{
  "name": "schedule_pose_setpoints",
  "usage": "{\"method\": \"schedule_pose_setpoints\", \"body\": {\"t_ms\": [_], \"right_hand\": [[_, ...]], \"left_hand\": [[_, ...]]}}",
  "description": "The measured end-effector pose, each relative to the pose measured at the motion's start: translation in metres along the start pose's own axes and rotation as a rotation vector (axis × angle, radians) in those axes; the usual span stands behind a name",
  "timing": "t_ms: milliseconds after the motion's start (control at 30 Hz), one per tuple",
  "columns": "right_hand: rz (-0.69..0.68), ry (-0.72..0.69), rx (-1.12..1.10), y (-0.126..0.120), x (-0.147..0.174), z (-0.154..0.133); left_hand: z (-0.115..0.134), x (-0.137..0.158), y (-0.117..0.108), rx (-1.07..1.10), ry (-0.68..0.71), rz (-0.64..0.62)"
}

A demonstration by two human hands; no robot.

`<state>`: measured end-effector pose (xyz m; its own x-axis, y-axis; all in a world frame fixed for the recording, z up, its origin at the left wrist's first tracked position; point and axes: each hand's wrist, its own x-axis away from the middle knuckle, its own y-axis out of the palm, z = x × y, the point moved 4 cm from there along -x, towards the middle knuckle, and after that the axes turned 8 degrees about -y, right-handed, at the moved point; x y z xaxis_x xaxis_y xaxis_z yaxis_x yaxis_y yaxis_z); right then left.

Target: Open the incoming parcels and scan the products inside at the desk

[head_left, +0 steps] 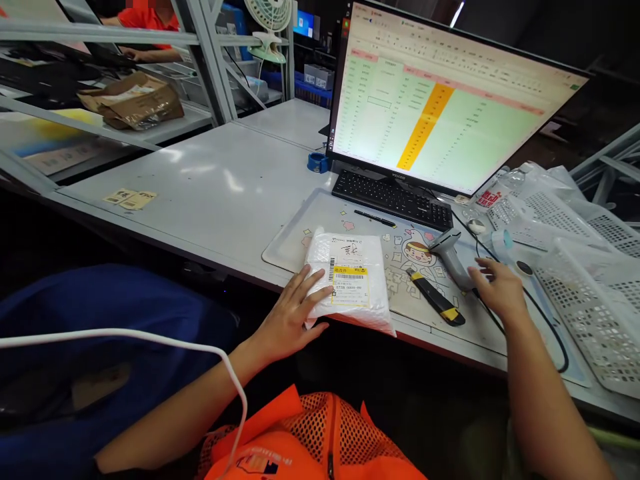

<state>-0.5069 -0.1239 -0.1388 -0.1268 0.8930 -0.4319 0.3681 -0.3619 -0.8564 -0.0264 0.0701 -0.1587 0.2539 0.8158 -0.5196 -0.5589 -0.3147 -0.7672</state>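
Observation:
A white plastic mailing parcel (353, 257) with a yellow-edged label lies flat at the desk's front edge. My left hand (293, 310) rests on its left side, fingers spread over the surface and the thumb by the near edge. To the right, my right hand (500, 290) hovers just beside the handle of a grey barcode scanner (453, 260), its fingers apart and nothing visibly held. Between parcel and scanner is a black and yellow box cutter (435, 298). A black pen (375, 218) lies behind the parcel on the cartoon desk mat (290, 243).
A monitor (450, 113) showing a spreadsheet stands behind a black keyboard (390, 198). White perforated baskets (585, 313) line the right side, and a black cable loops near my right forearm. A blue tape roll (318, 162) sits left of the monitor. Another person works beyond the metal frame.

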Motion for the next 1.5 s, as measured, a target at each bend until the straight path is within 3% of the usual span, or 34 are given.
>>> {"method": "schedule_pose_setpoints", "body": {"t_ms": [67, 167, 300, 367, 500, 633, 700, 800, 900, 1000, 1133, 1300, 1500], "right_hand": [[-0.124, 0.021, 0.065, 0.014, -0.008, -0.028], [-0.197, 0.106, 0.225, 0.031, -0.016, -0.057], [-0.260, 0.270, 0.274, 0.045, -0.023, -0.076], [-0.271, 0.313, 0.269, 0.040, -0.030, -0.082], [-0.423, 0.324, 0.069, -0.004, -0.044, -0.097], [-0.737, 0.113, -0.412, -0.072, -0.039, -0.145], [-0.856, 0.007, -0.510, -0.100, -0.032, -0.175], [-0.946, -0.121, -0.496, -0.120, -0.030, -0.212], [-0.978, -0.188, -0.464, -0.118, -0.032, -0.230], [-0.911, -0.158, -0.419, -0.105, -0.034, -0.222], [-0.736, -0.052, -0.346, -0.073, -0.035, -0.177], [-0.385, 0.089, 0.074, -0.021, -0.034, -0.110], [-0.304, 0.243, 0.189, 0.021, -0.012, -0.080]], "left_hand": [[0.001, -0.002, -0.001, -0.021, 0.019, 0.001], [0.003, -0.005, -0.001, -0.022, 0.034, 0.000], [0.003, -0.003, 0.005, -0.004, 0.014, 0.025], [0.002, -0.001, 0.008, -0.002, -0.001, 0.029], [0.001, 0.001, 0.011, -0.010, 0.001, 0.018], [0.001, 0.001, 0.009, -0.021, 0.018, 0.021], [0.001, 0.000, 0.009, -0.025, 0.017, 0.029], [0.002, 0.000, 0.010, -0.033, 0.011, 0.031], [0.003, 0.001, 0.008, -0.048, 0.011, 0.020], [-0.001, 0.008, 0.000, -0.059, 0.029, 0.031], [-0.022, 0.016, -0.009, -0.146, 0.086, 0.006], [-0.036, 0.000, -0.012, -0.249, 0.194, 0.082], [-0.026, -0.034, -0.013, -0.144, 0.372, 0.153]]}}
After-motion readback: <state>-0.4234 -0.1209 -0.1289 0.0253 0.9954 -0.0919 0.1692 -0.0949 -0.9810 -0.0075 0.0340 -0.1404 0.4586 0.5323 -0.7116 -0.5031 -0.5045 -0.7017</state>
